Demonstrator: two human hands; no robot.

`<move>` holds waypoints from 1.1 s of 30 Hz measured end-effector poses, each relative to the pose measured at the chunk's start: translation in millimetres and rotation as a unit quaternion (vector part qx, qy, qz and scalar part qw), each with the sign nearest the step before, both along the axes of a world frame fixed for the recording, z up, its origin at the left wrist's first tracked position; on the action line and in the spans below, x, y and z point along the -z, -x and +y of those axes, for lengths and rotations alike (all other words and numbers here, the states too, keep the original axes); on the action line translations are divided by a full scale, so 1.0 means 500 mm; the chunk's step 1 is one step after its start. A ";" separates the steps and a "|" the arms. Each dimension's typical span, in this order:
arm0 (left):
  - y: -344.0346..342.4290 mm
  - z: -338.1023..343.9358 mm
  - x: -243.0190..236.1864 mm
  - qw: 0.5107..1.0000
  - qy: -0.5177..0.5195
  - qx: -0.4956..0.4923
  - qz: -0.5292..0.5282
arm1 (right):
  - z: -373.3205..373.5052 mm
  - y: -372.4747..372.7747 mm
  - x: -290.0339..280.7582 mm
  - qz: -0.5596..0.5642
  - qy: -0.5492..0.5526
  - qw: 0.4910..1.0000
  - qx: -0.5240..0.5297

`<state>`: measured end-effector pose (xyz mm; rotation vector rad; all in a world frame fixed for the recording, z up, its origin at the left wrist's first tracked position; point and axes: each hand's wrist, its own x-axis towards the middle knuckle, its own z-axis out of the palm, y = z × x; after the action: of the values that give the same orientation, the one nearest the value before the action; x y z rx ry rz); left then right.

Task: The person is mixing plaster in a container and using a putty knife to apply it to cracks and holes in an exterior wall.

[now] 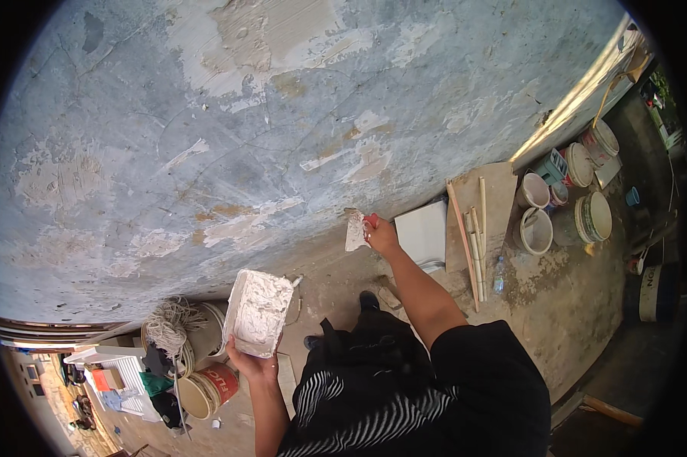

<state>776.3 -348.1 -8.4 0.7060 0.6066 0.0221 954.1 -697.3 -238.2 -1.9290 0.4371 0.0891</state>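
Note:
My right hand (381, 238) grips the red handle of a putty knife (354, 227), its wide blade smeared with pale filler and held by the lower part of the cracked, patched blue-grey wall (244, 137); whether the blade touches the wall I cannot tell. Lower and to the left, my left hand (260, 358) holds a rectangular tray (258, 308) of white, lumpy filler, its fingers around the near end.
Wooden poles (473, 244) lie on a board beside a white panel (420, 232) and a plastic bottle (500, 274). Several buckets (591, 217) stand at right. At left are a rope bundle (164, 327), a red-labelled bucket (206, 396) and clutter on the concrete floor (549, 297).

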 end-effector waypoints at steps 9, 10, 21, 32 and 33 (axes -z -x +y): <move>0.029 0.022 0.005 1.000 -0.009 -0.023 -0.013 | 0.011 0.001 -0.028 -0.008 0.048 0.999 0.009; 0.027 0.014 0.001 0.999 -0.012 -0.031 -0.008 | -0.003 -0.010 -0.047 -0.001 0.056 0.998 -0.040; 0.025 0.011 0.004 0.999 0.015 -0.019 -0.024 | 0.021 -0.008 -0.018 0.013 -0.021 0.999 0.038; 0.025 0.006 0.003 1.000 0.003 -0.021 -0.016 | 0.085 0.003 -0.008 0.049 -0.327 0.927 0.177; 0.024 0.005 0.002 1.000 0.004 -0.019 -0.017 | 0.104 0.001 -0.014 0.047 -0.327 0.927 0.179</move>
<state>764.1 -345.8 -9.4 0.6858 0.5876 0.0660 953.5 -645.4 -231.0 -1.1716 0.7158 0.0770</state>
